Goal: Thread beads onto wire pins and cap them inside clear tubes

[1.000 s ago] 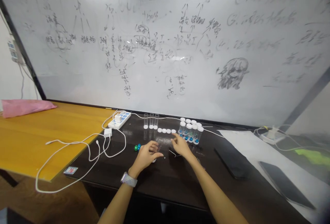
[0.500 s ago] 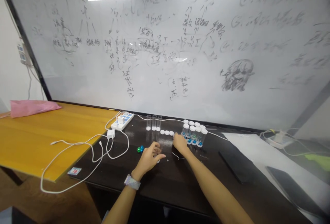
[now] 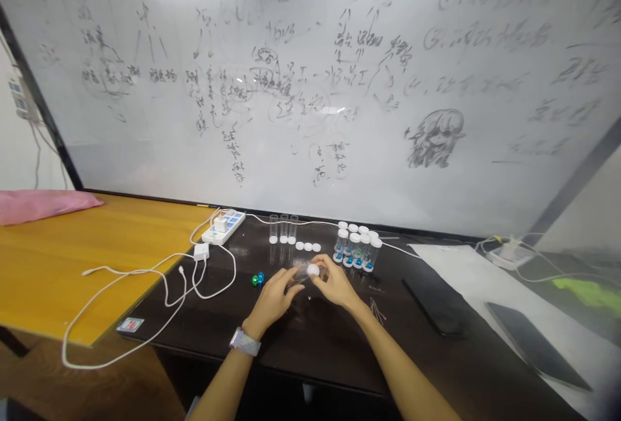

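Note:
Before me, my left hand [image 3: 270, 297] grips a clear plastic tube [image 3: 301, 273] tilted over the dark table. My right hand [image 3: 338, 286] pinches a round white cap [image 3: 314, 269] at the tube's right end; whether it is seated I cannot tell. Just beyond my hands lies a row of loose white caps [image 3: 308, 247]. Behind these stand three clear tubes [image 3: 284, 229] with white bottoms. Several white-capped tubes [image 3: 358, 249] with blue or green balls inside stand to the right. Loose shiny green and blue balls [image 3: 258, 279] lie left of my left hand.
A white power strip [image 3: 224, 227] and tangled white cables [image 3: 167, 266] lie to the left. Thin wires [image 3: 376, 311] rest near my right forearm. Farther right are a black flat object [image 3: 433, 306] and a dark tablet-like slab [image 3: 536, 345]. A whiteboard [image 3: 291, 169] rises behind.
My right hand has moved left and nearer from the end of the cap row, now with a white cap at the tube. My left hand has closed around the tube. The view has shifted slightly.

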The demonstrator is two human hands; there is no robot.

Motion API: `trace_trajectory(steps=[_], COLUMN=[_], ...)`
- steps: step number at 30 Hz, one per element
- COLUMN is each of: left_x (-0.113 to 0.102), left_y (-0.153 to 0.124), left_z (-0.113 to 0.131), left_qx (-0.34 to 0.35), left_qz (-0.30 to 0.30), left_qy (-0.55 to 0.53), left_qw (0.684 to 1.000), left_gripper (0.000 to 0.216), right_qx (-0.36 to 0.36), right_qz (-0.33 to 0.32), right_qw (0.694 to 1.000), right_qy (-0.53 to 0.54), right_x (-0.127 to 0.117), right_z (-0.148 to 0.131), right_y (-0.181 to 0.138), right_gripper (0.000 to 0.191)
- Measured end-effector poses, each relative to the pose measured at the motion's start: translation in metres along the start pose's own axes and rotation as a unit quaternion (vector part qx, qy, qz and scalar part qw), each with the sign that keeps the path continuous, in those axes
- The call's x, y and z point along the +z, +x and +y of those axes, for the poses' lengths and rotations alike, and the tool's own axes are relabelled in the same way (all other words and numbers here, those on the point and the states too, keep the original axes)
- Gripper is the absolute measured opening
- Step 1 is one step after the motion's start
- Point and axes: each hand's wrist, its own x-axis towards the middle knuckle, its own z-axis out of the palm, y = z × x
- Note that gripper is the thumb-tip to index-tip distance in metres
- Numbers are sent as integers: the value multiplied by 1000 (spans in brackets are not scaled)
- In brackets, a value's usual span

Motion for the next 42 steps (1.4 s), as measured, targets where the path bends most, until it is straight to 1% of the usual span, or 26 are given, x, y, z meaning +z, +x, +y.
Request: trace_trajectory(steps=[2,6,11,15,18,24,31,35,37,40,42], left_x=[-1,0,-3,-8,-12,-14,-7,-6,-6,-6,-5], left_y=[0,0,-1,0,2,4,7,8,7,6,5], left_z=[1,1,6,14,19,19,17,15,14,15,16], left_qx=[-8,-19,-11,-20,-31,-58,-82,-87,-78,-69,-65], left_qz=[3,-8,-25,-36,-52,-53,-22,-14,-18,-8,-1], left_qy=[4,7,13,-17,-38,-13,-13,-13,-23,-52,-77], left_qw=[1000,1000,1000,999,997,997,996,996,996,996,995], left_gripper=[45,47,47,42,40,40,37,35,34,33,35], right_qx=[-6,-8,-18,-28,-31,-36,-37,-18,-3,22,36], right_qz=[-12,-24,-31,-37,-27,-1,29,44,41,10,-7], right_qw=[1000,996,990,991,993,996,997,993,988,979,974], right_qy=[9,84,136,125,113,86,68,109,146,203,224], right_x=[-6,-14,-12,-9,-5,3,12,16,18,19,17], right_z=[-3,-1,2,1,1,0,-5,-4,-6,-10,-12], right_y=[-2,-4,-3,-4,-4,-1,1,0,0,-1,0], right_gripper=[29,35,30,28,27,27,29,28,31,49,52])
